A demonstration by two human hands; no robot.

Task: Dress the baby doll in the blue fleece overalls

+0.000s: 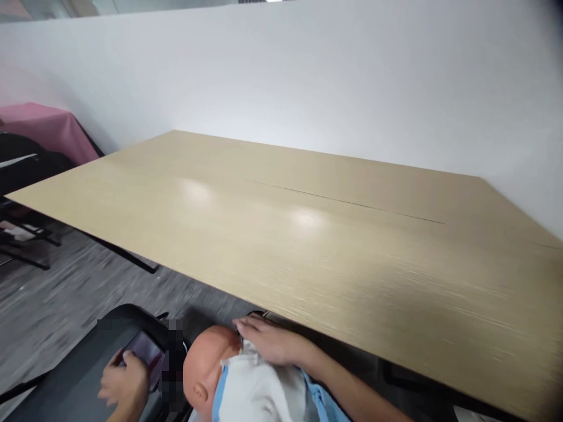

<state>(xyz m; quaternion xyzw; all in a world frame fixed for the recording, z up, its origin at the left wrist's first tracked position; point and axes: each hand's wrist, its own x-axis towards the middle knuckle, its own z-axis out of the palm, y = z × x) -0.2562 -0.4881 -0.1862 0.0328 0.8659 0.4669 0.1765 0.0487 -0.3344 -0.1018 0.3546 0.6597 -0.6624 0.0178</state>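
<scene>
A baby doll (209, 360) lies at the bottom middle, its bald head toward the left. White cloth with blue edging (259, 384) covers its body. My right hand (272, 340) rests across the doll's front near its chin, fingers stretched out and lying over the white cloth. Lower left, my left hand (125, 381) is curled at the edge of a dark smartphone (147, 354), thumb over its near side. The phone is over the seat of a black chair (83, 363); I cannot tell whether it touches the seat. The doll's lower body is out of frame.
A large light-wood table (246, 228) stretches across the view, with a thin seam along it. Its near edge runs just beyond the doll. A white partition (281, 88) stands behind. Pink cloth (48, 126) and dark chairs (26, 158) are at the far left, above grey floor (65, 281).
</scene>
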